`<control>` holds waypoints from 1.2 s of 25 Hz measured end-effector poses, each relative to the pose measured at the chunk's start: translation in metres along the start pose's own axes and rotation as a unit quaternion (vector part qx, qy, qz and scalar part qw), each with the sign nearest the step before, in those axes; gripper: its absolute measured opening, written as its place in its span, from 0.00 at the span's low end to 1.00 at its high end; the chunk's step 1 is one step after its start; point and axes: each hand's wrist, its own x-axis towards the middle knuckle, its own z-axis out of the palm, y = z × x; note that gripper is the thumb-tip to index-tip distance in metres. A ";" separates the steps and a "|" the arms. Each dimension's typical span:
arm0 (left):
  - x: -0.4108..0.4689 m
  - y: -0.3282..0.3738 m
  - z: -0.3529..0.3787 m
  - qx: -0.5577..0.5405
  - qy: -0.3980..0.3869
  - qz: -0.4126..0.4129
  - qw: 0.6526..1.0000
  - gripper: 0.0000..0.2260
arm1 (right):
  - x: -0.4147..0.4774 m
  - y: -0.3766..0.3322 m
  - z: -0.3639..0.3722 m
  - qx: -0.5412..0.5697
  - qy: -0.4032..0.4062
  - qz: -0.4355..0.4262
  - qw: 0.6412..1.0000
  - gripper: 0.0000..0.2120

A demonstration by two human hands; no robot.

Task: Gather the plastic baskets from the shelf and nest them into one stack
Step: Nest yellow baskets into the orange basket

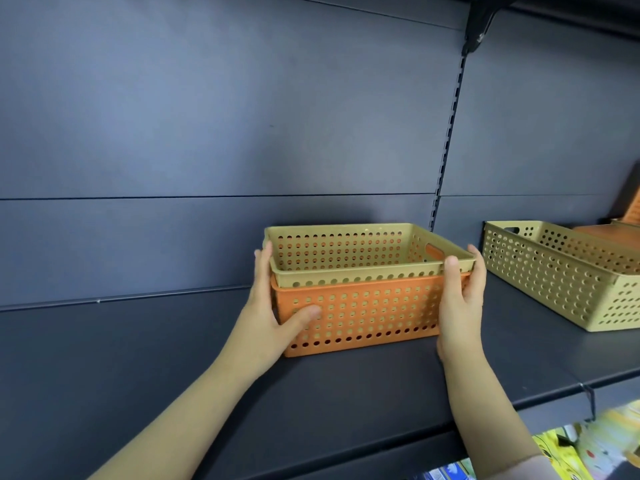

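Note:
A tan perforated basket (349, 252) sits nested inside an orange perforated basket (367, 313) on the dark shelf (145, 368). My left hand (273, 306) grips the stack's left end, thumb across the orange front wall. At the right end, my right hand (459, 299) clasps both rims, thumb on the tan rim. Another tan basket (554, 275) stands apart to the right on the same shelf, with something orange (602, 233) partly visible inside it.
The shelf's back panel (207, 133) rises behind the baskets, with a slotted upright (450, 133) to the right. An orange item (633, 206) leans at the far right edge. Colourful packaged goods (571, 452) lie on the level below.

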 end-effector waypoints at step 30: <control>0.059 0.058 0.205 -0.039 0.249 -0.041 0.967 0.33 | 0.218 -0.040 -0.226 -0.597 -0.200 -0.048 0.776 0.24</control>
